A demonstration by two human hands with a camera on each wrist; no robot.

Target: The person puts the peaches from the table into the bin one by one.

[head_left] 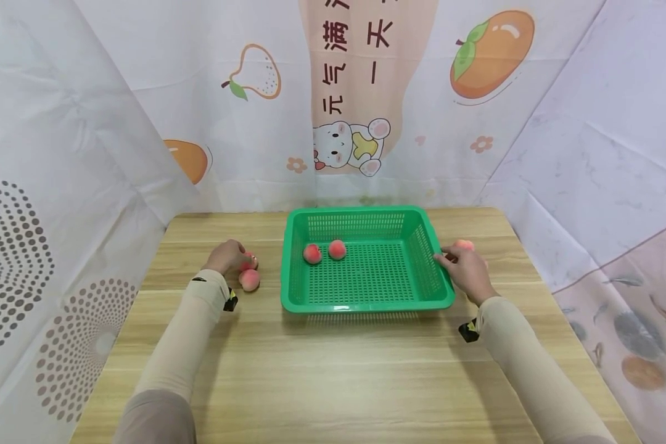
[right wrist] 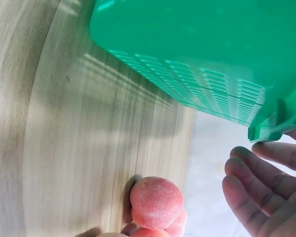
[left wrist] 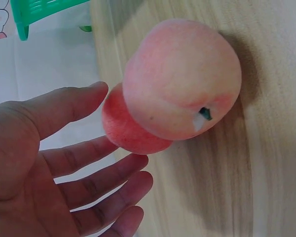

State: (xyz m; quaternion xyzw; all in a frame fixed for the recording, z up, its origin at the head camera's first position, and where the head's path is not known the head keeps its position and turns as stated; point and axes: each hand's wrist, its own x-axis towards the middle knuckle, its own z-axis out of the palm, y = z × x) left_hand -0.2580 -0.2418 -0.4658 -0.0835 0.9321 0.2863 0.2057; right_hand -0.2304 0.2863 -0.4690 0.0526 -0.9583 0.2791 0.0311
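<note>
Green perforated plastic forms the rectangular basket (head_left: 366, 259) at the middle of a pale wood-grain worktop (head_left: 333, 370), where 2 fuzzy pink peaches (head_left: 324, 251) lie side by side on its slotted floor, near the far left corner. A person in beige sleeves works from both flanks. The left hand (head_left: 227, 256) rests on the worktop left of the basket beside 2 more peaches (head_left: 250, 274); the left wrist view shows its fingers (left wrist: 89, 173) straight and spread, reaching to the darker fruit (left wrist: 123, 131) without gripping it, while the paler, rounder peach (left wrist: 182, 79) sits just in front, its small green stem nub showing. The right hand (head_left: 466, 271) lies against the basket's right rim, fingers (right wrist: 256, 182) loosely extended and holding nothing, likely steadying the light container. Just beyond that hand, a small cluster of peaches (right wrist: 156, 202) waits on the worktop, close to the basket wall. The loose fruit sits within easy reach on either side, one group per hand. Their skins look velvety and matte, against the basket's glossy moulded lattice and raised lip. Printed fabric with cartoon fruit hangs behind.
</note>
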